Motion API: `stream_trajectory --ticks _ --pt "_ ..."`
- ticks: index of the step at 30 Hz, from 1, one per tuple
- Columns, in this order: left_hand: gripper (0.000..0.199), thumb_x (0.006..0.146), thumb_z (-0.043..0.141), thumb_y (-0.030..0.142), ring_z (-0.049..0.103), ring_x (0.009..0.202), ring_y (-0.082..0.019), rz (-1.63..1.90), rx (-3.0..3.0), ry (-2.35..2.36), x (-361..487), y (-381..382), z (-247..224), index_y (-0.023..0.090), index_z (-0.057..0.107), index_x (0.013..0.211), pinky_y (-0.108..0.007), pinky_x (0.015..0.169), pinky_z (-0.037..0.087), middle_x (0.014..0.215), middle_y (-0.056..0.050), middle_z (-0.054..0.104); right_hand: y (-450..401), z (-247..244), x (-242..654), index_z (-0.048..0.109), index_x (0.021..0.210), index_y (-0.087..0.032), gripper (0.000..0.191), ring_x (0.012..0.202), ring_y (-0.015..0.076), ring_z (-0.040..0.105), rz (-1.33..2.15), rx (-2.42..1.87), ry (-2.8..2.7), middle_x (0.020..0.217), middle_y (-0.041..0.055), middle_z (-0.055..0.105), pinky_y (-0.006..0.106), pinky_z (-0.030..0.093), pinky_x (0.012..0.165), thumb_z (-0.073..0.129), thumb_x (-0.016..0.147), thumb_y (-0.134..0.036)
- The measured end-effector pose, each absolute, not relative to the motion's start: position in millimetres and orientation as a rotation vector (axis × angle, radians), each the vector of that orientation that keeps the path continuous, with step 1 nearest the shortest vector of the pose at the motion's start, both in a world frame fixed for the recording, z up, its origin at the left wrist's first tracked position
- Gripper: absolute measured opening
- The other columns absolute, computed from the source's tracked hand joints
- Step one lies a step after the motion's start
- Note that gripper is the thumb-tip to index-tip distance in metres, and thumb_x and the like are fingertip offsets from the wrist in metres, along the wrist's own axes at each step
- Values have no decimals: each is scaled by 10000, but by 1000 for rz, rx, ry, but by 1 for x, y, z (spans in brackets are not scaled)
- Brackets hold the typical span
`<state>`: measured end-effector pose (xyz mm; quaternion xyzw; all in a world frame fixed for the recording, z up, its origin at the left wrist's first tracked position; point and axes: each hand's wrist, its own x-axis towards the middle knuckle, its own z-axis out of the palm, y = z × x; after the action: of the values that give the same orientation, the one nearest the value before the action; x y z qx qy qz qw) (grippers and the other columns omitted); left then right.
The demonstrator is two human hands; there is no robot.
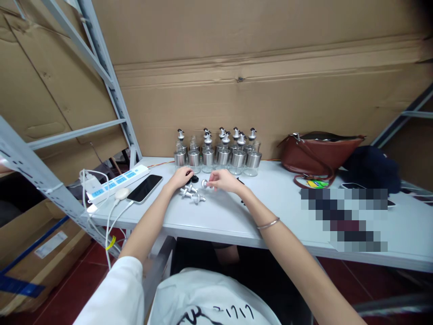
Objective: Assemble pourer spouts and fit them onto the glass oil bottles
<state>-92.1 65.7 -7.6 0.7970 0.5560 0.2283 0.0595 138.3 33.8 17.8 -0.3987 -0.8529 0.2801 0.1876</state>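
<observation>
Between the finger and thumb of my right hand (222,181) is a small white-and-silver stopper (204,183), held just above the table. My left hand (182,177) rests beside some small black parts (194,178), its fingers curled; whatever they hold is too small to make out. Several loose white stoppers (197,197) lie on the table in front of my hands. Behind them stand glass bottles with metal bands (223,157) in rows. Many carry silver pourers with black tips (226,137), while some at the front have bare necks.
A power strip (119,183) with white cables and a phone (145,188) lie at the left of the table (216,223). On the right are a brown bag (318,155), a dark cap (374,169) and a pixelated area. Black parts lie near my right wrist. Cardboard (257,104) backs the table.
</observation>
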Motion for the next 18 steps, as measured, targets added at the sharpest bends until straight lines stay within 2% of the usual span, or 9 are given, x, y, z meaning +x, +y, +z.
stream_trajectory --ticks 4,11,18 --pt "296 924 558 341 596 1068 -230 655 2419 1734 -88 61 -9 154 586 1152 -460 913 502 1196 -93 600 31 18 136 575 1181 -152 303 961 200 637 941 -1122 -2516 1157 81 618 400 551 808 578 928 -318" --pt "293 924 559 337 592 1074 -232 647 2396 1758 -85 55 -7 156 586 1153 -464 919 499 1201 -94 598 25 22 133 584 1179 -154 308 997 219 626 973 -1146 -2591 1188 79 609 411 542 830 585 921 -323" --pt "290 923 558 337 570 1115 -244 811 2372 1645 -82 43 9 155 588 1147 -483 950 473 1226 -96 584 25 22 135 577 1186 -156 310 994 214 627 1018 -1152 -2543 1184 83 609 415 541 833 574 929 -328"
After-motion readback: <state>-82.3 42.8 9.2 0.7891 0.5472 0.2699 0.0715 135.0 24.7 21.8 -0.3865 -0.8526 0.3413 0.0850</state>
